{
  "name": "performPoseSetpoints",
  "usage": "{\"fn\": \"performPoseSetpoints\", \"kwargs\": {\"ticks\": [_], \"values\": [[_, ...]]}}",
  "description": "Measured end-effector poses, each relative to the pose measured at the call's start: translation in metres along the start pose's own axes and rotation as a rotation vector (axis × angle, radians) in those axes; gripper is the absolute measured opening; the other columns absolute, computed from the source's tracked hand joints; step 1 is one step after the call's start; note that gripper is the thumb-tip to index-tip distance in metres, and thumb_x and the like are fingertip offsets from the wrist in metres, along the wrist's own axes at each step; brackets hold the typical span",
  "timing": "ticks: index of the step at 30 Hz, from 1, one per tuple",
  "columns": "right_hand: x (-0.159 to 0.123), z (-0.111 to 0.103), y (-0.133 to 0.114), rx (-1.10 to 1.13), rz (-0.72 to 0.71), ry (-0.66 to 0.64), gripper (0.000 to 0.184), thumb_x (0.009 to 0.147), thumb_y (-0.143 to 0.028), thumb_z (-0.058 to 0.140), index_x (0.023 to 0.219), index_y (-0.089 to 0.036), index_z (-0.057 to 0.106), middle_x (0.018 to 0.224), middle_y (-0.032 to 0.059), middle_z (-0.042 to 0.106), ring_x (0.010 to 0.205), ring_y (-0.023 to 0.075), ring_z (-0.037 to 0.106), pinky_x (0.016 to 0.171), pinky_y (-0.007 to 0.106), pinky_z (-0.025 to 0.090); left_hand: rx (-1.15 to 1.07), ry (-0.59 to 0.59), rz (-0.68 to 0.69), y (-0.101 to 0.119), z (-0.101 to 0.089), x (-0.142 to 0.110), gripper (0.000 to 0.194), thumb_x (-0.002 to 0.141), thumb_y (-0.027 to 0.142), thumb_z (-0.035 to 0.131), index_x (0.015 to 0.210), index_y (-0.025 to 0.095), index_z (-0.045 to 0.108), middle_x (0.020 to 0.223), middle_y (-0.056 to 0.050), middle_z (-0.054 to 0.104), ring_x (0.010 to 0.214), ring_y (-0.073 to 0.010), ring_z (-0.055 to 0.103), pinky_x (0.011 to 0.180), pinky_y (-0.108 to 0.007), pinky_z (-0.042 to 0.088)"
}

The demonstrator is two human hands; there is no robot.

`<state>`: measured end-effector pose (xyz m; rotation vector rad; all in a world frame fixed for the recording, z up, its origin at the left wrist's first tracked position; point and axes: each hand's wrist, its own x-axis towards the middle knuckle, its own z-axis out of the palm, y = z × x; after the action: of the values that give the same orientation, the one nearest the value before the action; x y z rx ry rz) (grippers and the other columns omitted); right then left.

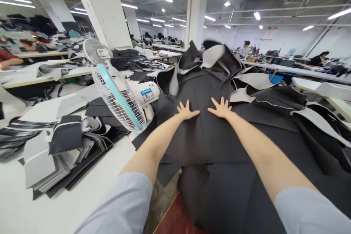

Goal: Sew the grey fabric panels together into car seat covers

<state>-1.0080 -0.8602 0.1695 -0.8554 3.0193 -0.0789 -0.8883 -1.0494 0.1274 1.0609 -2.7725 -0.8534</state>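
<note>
Both my arms reach far forward over a large pile of dark grey fabric pieces. My left hand lies flat on the top sheet with fingers spread. My right hand rests palm down beside it, a short gap between the two. Neither hand holds anything. Beyond my hands the pile rises, with folded-over pieces showing pale grey backing.
A white and turquoise desk fan stands just left of the pile. Stacks of grey and black cut pieces lie on the white table at left. More pale-backed pieces spread to the right. People work at distant tables.
</note>
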Motion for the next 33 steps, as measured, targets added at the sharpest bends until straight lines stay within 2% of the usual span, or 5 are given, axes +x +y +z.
{"fn": "performPoseSetpoints", "kwargs": {"ticks": [5, 19, 23, 27, 33], "values": [[0.022, 0.055, -0.015, 0.045, -0.014, 0.058, 0.082, 0.088, -0.072, 0.046, 0.157, -0.043, 0.012, 0.166, 0.0085, -0.012, 0.148, 0.0515, -0.004, 0.109, 0.071, 0.023, 0.014, -0.046, -0.035, -0.04, 0.059, 0.032, 0.106, 0.074, 0.083, 0.054, 0.155, 0.047, -0.004, 0.164, 0.002, -0.022, 0.151, -0.0443, -0.006, 0.112, -0.072, 0.021], [0.074, 0.05, -0.034, 0.062, -0.029, -0.014, 0.078, 0.09, -0.066, 0.048, 0.157, -0.043, 0.015, 0.168, 0.0055, -0.006, 0.149, 0.048, 0.0, 0.111, 0.071, 0.021, -0.019, 0.017, -0.196, -0.04, 0.058, 0.097, 0.117, 0.072, 0.08, 0.06, 0.156, 0.04, -0.011, 0.166, -0.003, -0.019, 0.151, -0.0467, -0.002, 0.107, -0.08, 0.02], [0.014, 0.08, -0.051, -0.042, -0.079, 0.135, 0.077, 0.092, -0.056, 0.053, 0.158, -0.033, 0.021, 0.167, 0.013, -0.002, 0.149, 0.0474, -0.004, 0.11, 0.075, 0.008, 0.0, 0.165, -0.183, -0.037, 0.056, 0.059, 0.096, 0.085, 0.068, 0.054, 0.159, 0.025, 0.01, 0.167, -0.016, -0.001, 0.151, -0.0445, 0.006, 0.11, -0.076, 0.02], [-0.048, 0.105, -0.04, -0.019, -0.197, 0.4, 0.058, 0.095, -0.045, 0.052, 0.149, -0.029, 0.044, 0.165, 0.0157, 0.011, 0.148, 0.0431, 0.012, 0.111, 0.068, 0.019, 0.061, 0.316, 0.185, -0.058, 0.063, -0.034, 0.073, 0.095, 0.041, 0.051, 0.158, 0.019, 0.021, 0.166, -0.02, 0.001, 0.153, -0.0395, 0.006, 0.117, -0.066, 0.02], [-0.046, 0.106, -0.053, 0.242, -0.146, 0.357, 0.051, 0.096, -0.034, 0.049, 0.144, -0.017, 0.052, 0.159, 0.0249, 0.018, 0.136, 0.0527, 0.025, 0.097, 0.078, 0.022, 0.221, 0.005, 0.664, -0.123, 0.109, -0.151, 0.093, 0.08, 0.036, 0.073, 0.157, 0.031, 0.021, 0.167, -0.014, 0.0, 0.152, -0.0416, 0.004, 0.115, -0.071, 0.015]]}}
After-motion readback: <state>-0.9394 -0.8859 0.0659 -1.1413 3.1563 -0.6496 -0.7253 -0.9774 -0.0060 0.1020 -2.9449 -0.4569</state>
